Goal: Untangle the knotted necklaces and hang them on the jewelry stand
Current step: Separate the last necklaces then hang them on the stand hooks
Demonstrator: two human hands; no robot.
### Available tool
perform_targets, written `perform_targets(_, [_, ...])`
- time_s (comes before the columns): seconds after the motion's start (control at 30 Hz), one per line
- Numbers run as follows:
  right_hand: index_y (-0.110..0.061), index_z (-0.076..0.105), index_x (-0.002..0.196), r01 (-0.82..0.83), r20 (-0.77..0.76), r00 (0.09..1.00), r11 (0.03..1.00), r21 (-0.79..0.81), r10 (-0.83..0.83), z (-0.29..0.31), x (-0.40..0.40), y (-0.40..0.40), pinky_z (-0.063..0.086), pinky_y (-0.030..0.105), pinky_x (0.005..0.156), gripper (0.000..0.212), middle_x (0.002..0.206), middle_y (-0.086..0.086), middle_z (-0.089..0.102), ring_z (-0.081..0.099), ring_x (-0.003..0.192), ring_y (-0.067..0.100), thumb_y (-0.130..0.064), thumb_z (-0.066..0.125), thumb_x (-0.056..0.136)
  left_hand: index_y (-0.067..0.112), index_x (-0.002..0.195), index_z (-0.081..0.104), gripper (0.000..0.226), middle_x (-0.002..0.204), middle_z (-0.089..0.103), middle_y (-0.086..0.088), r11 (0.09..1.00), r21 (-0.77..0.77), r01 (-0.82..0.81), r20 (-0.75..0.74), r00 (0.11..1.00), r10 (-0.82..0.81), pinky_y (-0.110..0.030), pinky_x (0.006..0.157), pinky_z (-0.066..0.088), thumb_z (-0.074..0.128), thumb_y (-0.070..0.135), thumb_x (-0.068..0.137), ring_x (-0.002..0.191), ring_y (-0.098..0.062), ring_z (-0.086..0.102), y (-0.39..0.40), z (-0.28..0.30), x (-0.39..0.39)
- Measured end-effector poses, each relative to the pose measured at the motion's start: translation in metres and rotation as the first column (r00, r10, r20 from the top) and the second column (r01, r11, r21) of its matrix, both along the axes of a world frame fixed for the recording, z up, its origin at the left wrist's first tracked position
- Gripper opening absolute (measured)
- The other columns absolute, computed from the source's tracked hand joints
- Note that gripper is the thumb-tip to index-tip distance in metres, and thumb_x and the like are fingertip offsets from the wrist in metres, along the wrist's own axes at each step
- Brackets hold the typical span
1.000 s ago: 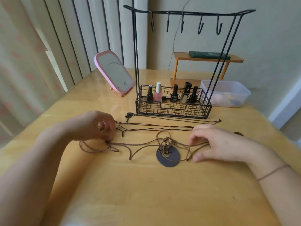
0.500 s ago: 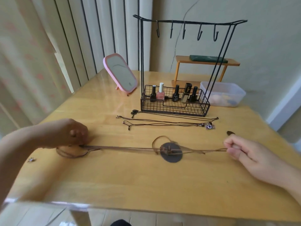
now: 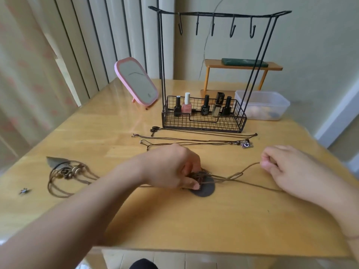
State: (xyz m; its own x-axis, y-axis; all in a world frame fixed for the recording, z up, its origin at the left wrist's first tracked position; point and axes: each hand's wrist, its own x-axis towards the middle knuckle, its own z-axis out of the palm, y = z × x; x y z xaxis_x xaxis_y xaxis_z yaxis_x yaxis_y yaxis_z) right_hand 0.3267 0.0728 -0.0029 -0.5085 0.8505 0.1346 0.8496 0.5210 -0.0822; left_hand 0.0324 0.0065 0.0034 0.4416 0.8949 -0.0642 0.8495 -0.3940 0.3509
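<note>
Wooden tabletop [image 3: 174,220], near edge cut off. Left hand [image 3: 171,169] pinches brown cord knot [image 3: 200,174] over dark round disc pendant [image 3: 206,191], partly hidden. Right hand [image 3: 287,171] pinches brown cord end [image 3: 250,166]. Coiled brown cord tangle [image 3: 66,175] lies left, blurry. Thin dark necklaces [image 3: 194,140] lie before black wire jewelry stand [image 3: 204,117], hooks bare.

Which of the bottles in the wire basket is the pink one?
The second bottle from the left: pink with a white cap. The other four bottles in the basket are dark with black caps.
</note>
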Motion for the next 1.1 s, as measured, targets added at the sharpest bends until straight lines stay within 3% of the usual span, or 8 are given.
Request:
perform_targets(0.13, [-0.033,0.065,0.091,-0.266,-0.298,0.918,0.963,0.030,0.263,0.016,-0.032,-0.007,0.041,0.018,0.088,0.014,0.102,-0.022,0.062,0.053,0.101,0.000,-0.026,0.053,0.093,0.025,0.099,0.070,0.018,0.081,0.068,0.008,0.999,0.045,-0.025,0.136,0.991,0.019,-0.028,0.070,0.050,0.076,0.034,0.084,0.073,-0.009,0.061,0.009,-0.017,0.000])
perform_targets(0.33, [-0.036,0.072,0.078,-0.367,-0.457,0.856,0.906,-0.210,0.240,0.006,-0.051,-0.003,0.048,0.023,0.072,0.029,0.088,-0.018,0.069,0.062,0.087,0.008,-0.009,0.066,0.088,0.020,0.083,0.066,0.010,0.072,0.061,0.007,0.987,0.107,-0.120,0.415,0.907,0.065,-0.028,0.063,0.048,0.075,0.019,0.084,0.066,-0.011,0.054,0.006,-0.028,-0.010])
perform_targets(0.5, [-0.034,0.074,0.085,-0.410,-0.355,0.891,0.838,-0.360,0.283,-0.010,-0.041,-0.008,0.050,0.020,0.071,0.011,0.087,-0.016,0.066,0.063,0.082,0.012,-0.032,0.070,0.075,0.026,0.081,0.062,0.006,0.075,0.058,0.009,0.970,0.212,-0.115,0.377,0.926,0.028,-0.023,0.063,0.045,0.067,0.028,0.080,0.071,-0.014,0.054,0.008,-0.030,-0.015])
perform_targets(0.67, [-0.040,0.061,0.083,-0.424,-0.234,0.896,0.882,-0.206,0.376,-0.021,-0.036,-0.007,0.046,0.029,0.084,0.008,0.090,-0.019,0.061,0.054,0.097,0.007,-0.047,0.064,0.083,0.023,0.081,0.061,0.003,0.079,0.060,0.009,0.956,0.263,-0.133,0.453,0.891,-0.001,-0.021,0.065,0.045,0.064,0.023,0.081,0.076,-0.015,0.056,0.007,-0.028,-0.013])
perform_targets(0.83, [-0.030,0.059,0.088,-0.538,-0.692,0.696,0.776,-0.330,0.189,-0.013,-0.029,-0.011,0.050,0.037,0.083,0.018,0.091,0.000,0.069,0.060,0.086,0.025,-0.042,0.048,0.095,0.021,0.086,0.058,0.006,0.080,0.066,0.004,0.972,0.136,-0.193,0.664,0.746,0.055,-0.036,0.068,0.053,0.059,0.022,0.091,0.075,-0.020,0.065,0.009,-0.032,-0.009])
perform_targets(0.9, [-0.021,0.058,0.085,-0.560,-0.814,0.570,0.776,-0.289,0.108,-0.009,-0.032,-0.013,0.050,0.035,0.077,0.026,0.081,0.007,0.068,0.060,0.079,0.027,-0.042,0.049,0.098,0.015,0.089,0.057,0.008,0.076,0.066,0.003,0.983,0.062,-0.173,0.753,0.655,0.068,-0.031,0.067,0.052,0.059,0.022,0.093,0.071,-0.019,0.067,0.009,-0.033,-0.004])
perform_targets(1.0, [-0.022,0.060,0.087,-0.312,-0.718,0.655,0.950,0.026,0.235,-0.011,-0.041,-0.013,0.051,0.034,0.075,0.029,0.084,-0.003,0.065,0.063,0.080,0.017,-0.050,0.054,0.093,0.009,0.092,0.055,0.013,0.075,0.068,0.000,0.991,-0.032,-0.127,0.844,0.528,0.095,-0.030,0.070,0.053,0.060,0.022,0.095,0.071,-0.016,0.067,0.009,-0.031,0.002])
perform_targets(1.1, [-0.013,0.064,0.089,-0.227,-0.692,0.609,0.921,0.317,0.388,-0.009,-0.057,-0.024,0.049,0.035,0.073,0.017,0.083,-0.004,0.063,0.061,0.081,0.018,-0.028,0.057,0.094,0.007,0.092,0.053,0.013,0.074,0.066,-0.001,0.989,-0.137,-0.051,0.921,0.362,0.146,-0.023,0.068,0.051,0.059,0.018,0.091,0.071,-0.014,0.068,0.008,-0.026,0.005])
